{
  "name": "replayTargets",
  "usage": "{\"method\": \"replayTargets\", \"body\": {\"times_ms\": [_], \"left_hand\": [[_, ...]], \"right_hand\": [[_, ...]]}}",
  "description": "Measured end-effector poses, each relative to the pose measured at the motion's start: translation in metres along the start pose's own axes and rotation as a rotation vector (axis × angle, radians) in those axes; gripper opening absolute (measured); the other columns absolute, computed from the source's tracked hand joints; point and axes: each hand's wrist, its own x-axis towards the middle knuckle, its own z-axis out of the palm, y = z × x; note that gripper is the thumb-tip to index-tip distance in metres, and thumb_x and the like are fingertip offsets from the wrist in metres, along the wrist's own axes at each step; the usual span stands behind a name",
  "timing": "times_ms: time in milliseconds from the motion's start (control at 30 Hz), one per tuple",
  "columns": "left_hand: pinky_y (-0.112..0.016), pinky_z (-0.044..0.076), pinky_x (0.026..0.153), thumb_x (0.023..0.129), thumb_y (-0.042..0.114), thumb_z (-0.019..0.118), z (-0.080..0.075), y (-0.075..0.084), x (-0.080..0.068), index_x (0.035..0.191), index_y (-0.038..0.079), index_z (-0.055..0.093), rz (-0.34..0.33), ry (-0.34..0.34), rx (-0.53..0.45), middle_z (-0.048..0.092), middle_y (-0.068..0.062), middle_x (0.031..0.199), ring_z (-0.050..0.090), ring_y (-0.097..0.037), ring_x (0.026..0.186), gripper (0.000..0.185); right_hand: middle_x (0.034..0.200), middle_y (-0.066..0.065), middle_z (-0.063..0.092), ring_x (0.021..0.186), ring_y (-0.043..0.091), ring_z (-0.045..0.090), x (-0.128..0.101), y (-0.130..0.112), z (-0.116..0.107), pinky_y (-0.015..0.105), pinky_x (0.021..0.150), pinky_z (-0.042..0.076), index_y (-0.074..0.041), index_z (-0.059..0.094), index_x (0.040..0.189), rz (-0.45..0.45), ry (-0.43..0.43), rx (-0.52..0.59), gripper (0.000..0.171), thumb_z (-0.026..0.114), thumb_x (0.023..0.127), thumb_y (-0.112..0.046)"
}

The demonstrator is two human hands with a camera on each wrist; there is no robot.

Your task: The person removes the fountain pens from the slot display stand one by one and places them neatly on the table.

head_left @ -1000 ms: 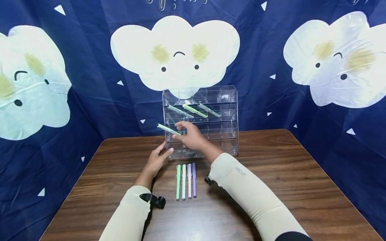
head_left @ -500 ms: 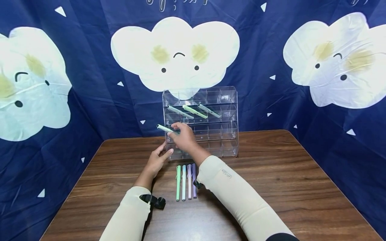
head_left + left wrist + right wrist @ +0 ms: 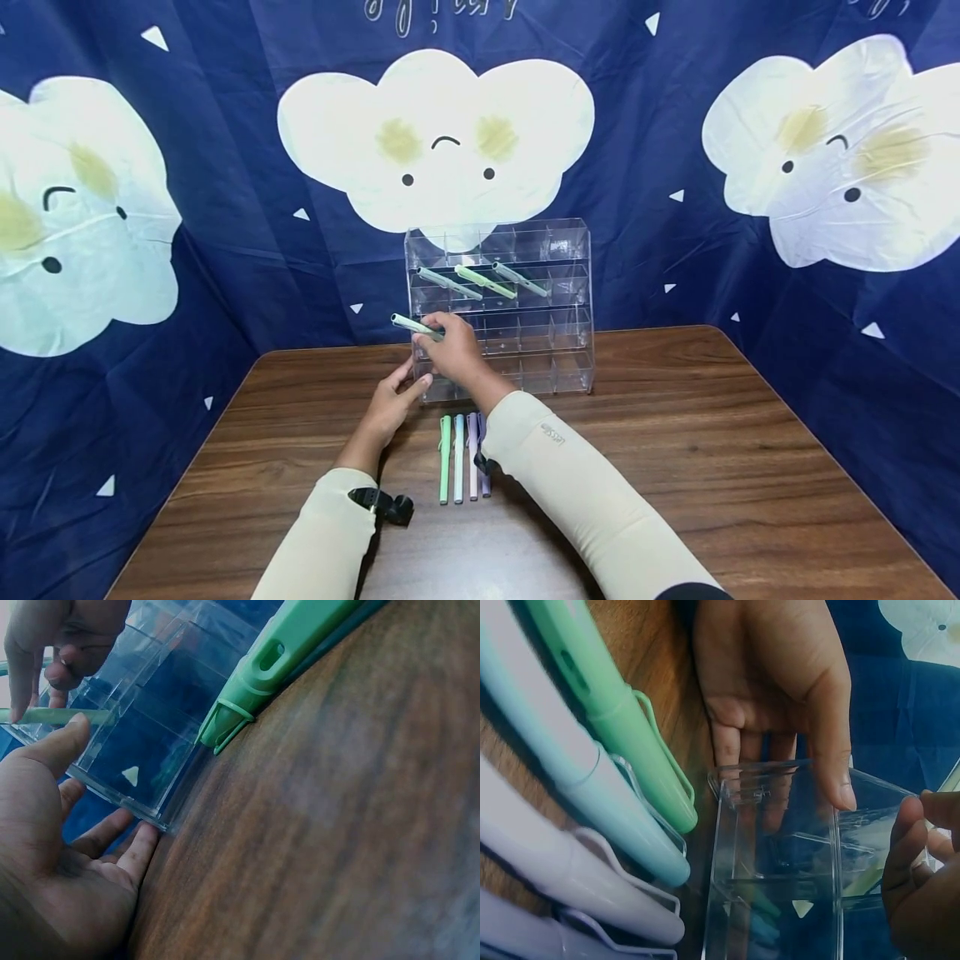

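Note:
A clear stepped display rack (image 3: 572, 333) stands at the back of the table. My left hand (image 3: 387, 408) grips its lower left corner, thumb on the front and fingers around the side, seen through the plastic in the right wrist view. My right hand (image 3: 454, 348) pinches a pale green pen (image 3: 407, 323) near one end, at the rack's left side on the second tier up; the pen's other end sticks out past the side wall. Higher up lie a grey-green pen (image 3: 448, 283), a lime pen (image 3: 485, 282) and a grey pen (image 3: 519, 279), all slanted.
In front of the rack, side by side, lie a green pen (image 3: 445, 462), a light blue pen (image 3: 459, 462), a pale lilac pen (image 3: 473, 475) and a purple pen (image 3: 486, 488), partly under my right sleeve (image 3: 585, 483). A blue cloth (image 3: 645, 250) with clouds hangs behind the table.
My right hand has shifted left and slightly down along the pale green pen, whose outer end stays nearly in place. The right forearm now covers part of the purple pen. My left hand holds still.

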Motion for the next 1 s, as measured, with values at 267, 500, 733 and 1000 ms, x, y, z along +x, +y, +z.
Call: {"method": "replayTargets", "body": {"times_ms": [267, 500, 733, 1000], "left_hand": [[-0.053, 0.053, 0.118, 0.111, 0.034, 0.067, 0.001, -0.001, 0.0, 0.172, 0.026, 0.036, 0.002, -0.005, -0.015, 0.051, -0.02, 0.168, 0.054, -0.039, 0.151, 0.069], [-0.055, 0.052, 0.118, 0.111, 0.034, 0.066, 0.001, -0.001, 0.001, 0.173, 0.025, 0.034, -0.003, -0.011, -0.004, 0.048, -0.022, 0.169, 0.053, -0.041, 0.153, 0.07], [-0.056, 0.051, 0.119, 0.111, 0.033, 0.067, 0.002, -0.001, 0.002, 0.173, 0.024, 0.034, -0.009, -0.01, -0.007, 0.046, -0.022, 0.171, 0.051, -0.042, 0.153, 0.071], [-0.052, 0.052, 0.118, 0.11, 0.034, 0.068, 0.0, -0.005, 0.005, 0.172, 0.025, 0.037, 0.004, 0.005, 0.012, 0.047, -0.02, 0.17, 0.052, -0.04, 0.153, 0.07]], "right_hand": [[0.127, 0.013, 0.07, 0.054, 0.009, 0.06, 0.002, 0.004, 0.004, 0.026, 0.05, 0.059, -0.012, 0.076, 0.131, -0.028, 0.008, -0.013, 0.027, 0.076, 0.105, -0.021], [0.121, 0.013, 0.069, 0.054, 0.009, 0.061, 0.002, 0.003, 0.002, 0.027, 0.05, 0.059, -0.011, 0.077, 0.125, -0.042, 0.008, -0.003, 0.022, 0.076, 0.105, -0.02], [0.121, 0.01, 0.073, 0.082, 0.016, 0.071, 0.002, -0.003, 0.0, 0.026, 0.066, 0.062, -0.012, 0.078, 0.127, -0.069, 0.05, -0.069, 0.025, 0.077, 0.104, -0.023], [0.119, 0.008, 0.073, 0.101, 0.022, 0.071, -0.001, -0.018, -0.001, 0.028, 0.082, 0.058, -0.014, 0.079, 0.124, -0.13, 0.072, -0.088, 0.022, 0.077, 0.104, -0.023]]}}
